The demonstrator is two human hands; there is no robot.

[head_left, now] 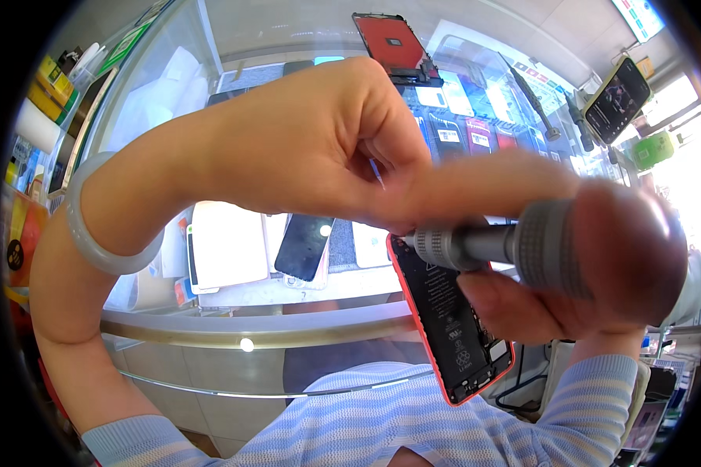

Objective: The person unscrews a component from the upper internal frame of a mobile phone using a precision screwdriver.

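Glass counter (210,330) underneath; right hand (627,261) grips grey screwdriver (547,240), phone (446,323) slanting lengthwise lower-left of it. Left hand (339,140) curled; grip unclear.

You work in bright light, glaring white at far right. Your right hand (631,257) blurs; outer lines bend.

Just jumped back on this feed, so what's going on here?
A person is working on an opened, red-framed smartphone with its battery exposed. The right hand grips what looks like a knurled grey screwdriver, its tip end by the phone's upper corner; contact is unclear. The left hand, fingers curled, is close to that end; whether it holds anything is hidden. A red-backed phone part lies farther off, over the glass display counter.
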